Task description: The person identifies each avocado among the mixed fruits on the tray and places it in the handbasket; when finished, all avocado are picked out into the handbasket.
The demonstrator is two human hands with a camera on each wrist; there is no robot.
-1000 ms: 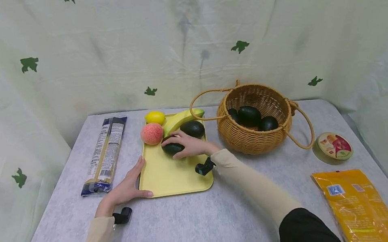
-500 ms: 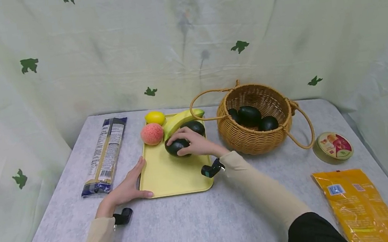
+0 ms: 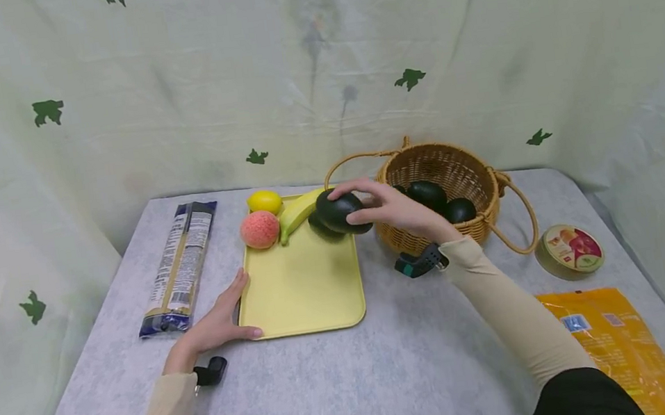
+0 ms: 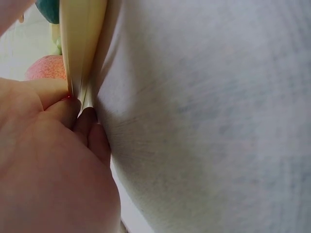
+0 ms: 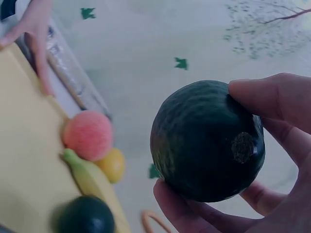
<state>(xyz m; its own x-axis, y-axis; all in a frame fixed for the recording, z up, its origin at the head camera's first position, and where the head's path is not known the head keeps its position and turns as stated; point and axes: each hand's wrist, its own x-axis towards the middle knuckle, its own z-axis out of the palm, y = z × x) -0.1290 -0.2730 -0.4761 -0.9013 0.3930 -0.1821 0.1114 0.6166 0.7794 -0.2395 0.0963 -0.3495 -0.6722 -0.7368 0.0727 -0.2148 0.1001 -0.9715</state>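
My right hand (image 3: 399, 209) grips a dark green avocado (image 3: 339, 212) between thumb and fingers, raised above the tray's far right corner. The right wrist view shows its stem end facing the palm. Beneath it, partly hidden, another avocado (image 3: 324, 229) lies on the yellow tray (image 3: 301, 303) against a banana (image 3: 298, 215). At the tray's left side, my left hand (image 3: 218, 324) is spread, its fingers touching the left edge and its thumb at the near corner. A pink peach-like fruit (image 3: 260, 230) and a lemon (image 3: 265, 201) sit at the tray's far left.
Just right of the tray stands a wicker basket (image 3: 432, 247) holding several avocados (image 3: 427, 195), its handles folded outward. A round tin (image 3: 572, 252) and an orange packet (image 3: 622, 344) lie farther right. Left of the tray lies a long blue-and-gold packet (image 3: 179, 266).
My right hand has lifted the avocado off the tray's middle and carried it right, toward the basket. My left hand keeps its place at the tray edge.
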